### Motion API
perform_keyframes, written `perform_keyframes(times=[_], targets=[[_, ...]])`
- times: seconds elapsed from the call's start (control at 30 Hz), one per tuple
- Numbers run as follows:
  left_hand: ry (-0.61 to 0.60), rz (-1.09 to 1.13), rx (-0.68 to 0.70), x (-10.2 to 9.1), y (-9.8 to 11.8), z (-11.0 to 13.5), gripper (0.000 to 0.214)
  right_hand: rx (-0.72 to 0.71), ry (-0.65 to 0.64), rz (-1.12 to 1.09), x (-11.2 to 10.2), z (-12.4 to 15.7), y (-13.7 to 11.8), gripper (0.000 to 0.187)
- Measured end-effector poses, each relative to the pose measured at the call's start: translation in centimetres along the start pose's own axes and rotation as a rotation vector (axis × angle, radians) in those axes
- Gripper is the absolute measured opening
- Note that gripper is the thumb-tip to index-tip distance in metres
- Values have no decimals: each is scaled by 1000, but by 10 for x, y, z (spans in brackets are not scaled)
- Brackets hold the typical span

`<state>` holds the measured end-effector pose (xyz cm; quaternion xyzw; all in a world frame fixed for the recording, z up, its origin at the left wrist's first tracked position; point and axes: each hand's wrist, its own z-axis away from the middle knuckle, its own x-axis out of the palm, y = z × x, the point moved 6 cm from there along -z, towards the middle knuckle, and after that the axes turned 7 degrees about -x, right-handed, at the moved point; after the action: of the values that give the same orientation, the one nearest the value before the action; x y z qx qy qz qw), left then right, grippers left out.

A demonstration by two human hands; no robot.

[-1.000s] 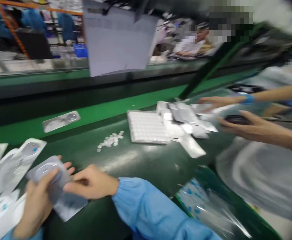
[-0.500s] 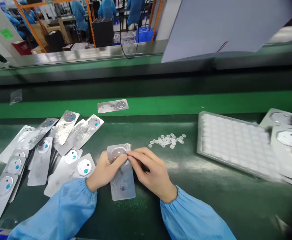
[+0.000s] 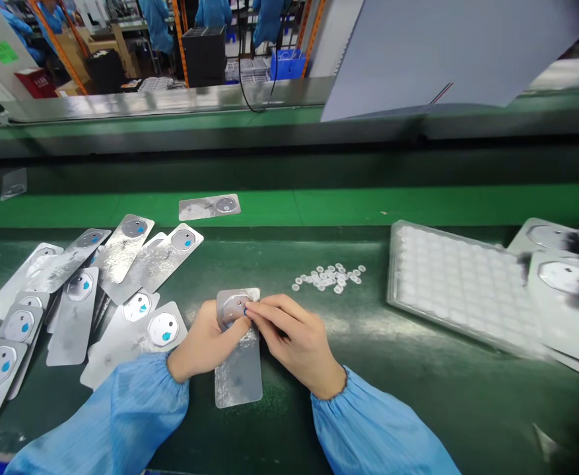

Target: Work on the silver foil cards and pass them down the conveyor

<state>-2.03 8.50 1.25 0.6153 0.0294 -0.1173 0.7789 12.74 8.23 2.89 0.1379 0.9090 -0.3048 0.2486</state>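
Silver card [image 3: 238, 369] flat on bench [image 3: 368, 396] near front edge, pinched at round window by left hand [image 3: 204, 346]; right hand [image 3: 294, 340] fingertips pressing same window. Small discs [image 3: 329, 277] mid-bench, apart.

Bright even overhead light, blurred and stretched edges.

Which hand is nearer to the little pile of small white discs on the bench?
Right. The right hand lies just below the pile of small white discs; the left hand sits farther left, across the plate.
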Motion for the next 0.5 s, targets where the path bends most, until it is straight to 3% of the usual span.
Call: perform_keyframes(times=[0.27,0.5], targets=[[-60,6,1,3,-3,-1,22,33,-20,-26,1,-1,-1,13],[-29,16,-18,1,-2,-2,22,40,-38,-26,2,-2,0,14]])
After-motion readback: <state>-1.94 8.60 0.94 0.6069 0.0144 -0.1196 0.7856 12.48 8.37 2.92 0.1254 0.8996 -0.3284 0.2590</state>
